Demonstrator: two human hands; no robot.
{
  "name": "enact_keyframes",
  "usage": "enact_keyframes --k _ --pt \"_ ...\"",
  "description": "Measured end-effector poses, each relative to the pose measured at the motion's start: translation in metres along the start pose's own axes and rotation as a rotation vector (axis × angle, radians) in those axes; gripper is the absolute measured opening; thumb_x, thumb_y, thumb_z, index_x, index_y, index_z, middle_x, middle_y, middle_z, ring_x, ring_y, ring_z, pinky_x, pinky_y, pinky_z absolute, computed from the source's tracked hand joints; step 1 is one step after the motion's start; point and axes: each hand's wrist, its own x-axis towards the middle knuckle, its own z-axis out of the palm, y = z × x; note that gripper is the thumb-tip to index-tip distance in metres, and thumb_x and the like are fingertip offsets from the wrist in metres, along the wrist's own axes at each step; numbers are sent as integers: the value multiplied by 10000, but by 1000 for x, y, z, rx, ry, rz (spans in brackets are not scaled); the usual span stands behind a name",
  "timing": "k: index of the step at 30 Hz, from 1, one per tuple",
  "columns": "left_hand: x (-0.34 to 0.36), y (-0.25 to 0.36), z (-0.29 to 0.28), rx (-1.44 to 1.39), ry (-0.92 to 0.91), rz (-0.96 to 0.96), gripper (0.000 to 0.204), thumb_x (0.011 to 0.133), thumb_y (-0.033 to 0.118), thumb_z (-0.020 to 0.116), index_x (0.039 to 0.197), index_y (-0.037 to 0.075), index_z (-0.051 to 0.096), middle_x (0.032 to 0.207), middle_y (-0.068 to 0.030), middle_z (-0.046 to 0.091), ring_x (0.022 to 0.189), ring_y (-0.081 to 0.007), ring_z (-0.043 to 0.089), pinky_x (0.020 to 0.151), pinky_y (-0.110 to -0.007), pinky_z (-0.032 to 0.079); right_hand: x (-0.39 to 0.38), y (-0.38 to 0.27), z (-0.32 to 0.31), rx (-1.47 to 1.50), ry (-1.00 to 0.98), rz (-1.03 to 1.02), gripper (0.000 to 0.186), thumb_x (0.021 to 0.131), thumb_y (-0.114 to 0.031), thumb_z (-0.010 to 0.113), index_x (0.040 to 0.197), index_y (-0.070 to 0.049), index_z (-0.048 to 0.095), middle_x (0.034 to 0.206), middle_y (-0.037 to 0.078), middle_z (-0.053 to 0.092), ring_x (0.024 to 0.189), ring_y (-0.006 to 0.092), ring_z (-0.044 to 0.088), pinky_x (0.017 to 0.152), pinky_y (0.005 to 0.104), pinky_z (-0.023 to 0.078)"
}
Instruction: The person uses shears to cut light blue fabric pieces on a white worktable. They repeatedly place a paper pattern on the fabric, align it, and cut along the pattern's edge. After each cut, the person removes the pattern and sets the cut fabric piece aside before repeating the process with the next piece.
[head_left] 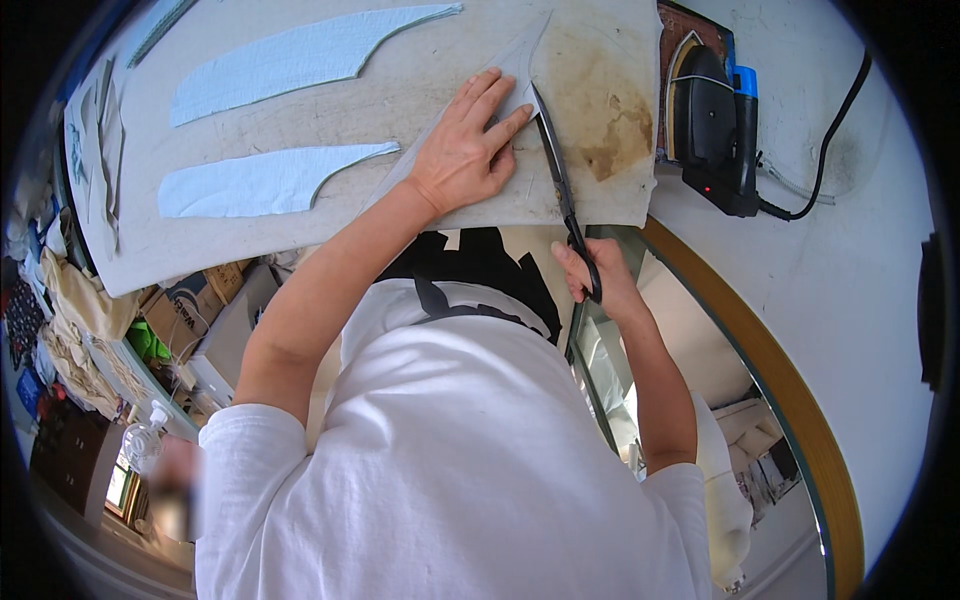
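Observation:
My left hand (pixel 470 140) lies with fingers spread on a thin, pale grey-white piece (pixel 527 52) on the padded work surface (pixel 600 100). My right hand (pixel 605 270) grips black-handled scissors (pixel 560 175) below the surface's front edge. The long blades point away from me and meet the pale piece just right of my left fingertips. Two light blue curved cloth pieces, an upper one (pixel 280 70) and a lower one (pixel 245 185), lie flat to the left of my left hand.
A black iron (pixel 705 115) with a red light and cord stands at right on a white table (pixel 810 280). Grey strips (pixel 105 160) lie along the work surface's left edge. Heaped fabrics (pixel 80 290) and cardboard boxes (pixel 185 315) sit below at left.

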Motion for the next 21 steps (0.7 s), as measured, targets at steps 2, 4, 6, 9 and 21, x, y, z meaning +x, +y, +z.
enact_keyframes --k 2,4,6,9,21 --pt "0 0 0 -2 -1 1 459 748 66 631 1205 41 665 1369 -238 506 1341 -416 434 1158 -507 339 0 2 3 -13 14 -2 514 931 -444 687 614 -88 494 514 -6 490 436 85 478 431 252 367" --pt "0 0 0 -3 0 4 463 746 67 631 1207 39 664 1370 -238 506 1343 -416 432 1159 -507 338 -1 2 5 -25 13 -21 524 929 -452 685 603 -90 492 510 -5 489 436 86 480 430 252 365" --pt "-1 -2 2 -3 4 10 472 742 67 632 1212 37 661 1371 -238 506 1347 -417 430 1160 -507 337 -2 -1 8 -36 -2 -57 532 927 -460 685 596 -92 491 506 -4 487 436 87 482 429 252 363" --pt "-2 -2 2 -45 7 -16 522 735 31 626 1257 40 629 1407 -218 489 1371 -411 407 1165 -518 327 -3 -6 17 41 30 -30 534 923 -463 688 596 -88 496 504 -4 488 434 91 487 425 254 360" --pt "-1 -2 1 -60 15 -7 540 717 50 630 1254 -6 610 1353 -244 510 1352 -427 419 1158 -509 335 4 -5 40 44 110 -19 534 917 -466 695 598 -81 508 505 -1 498 423 92 491 416 250 361"
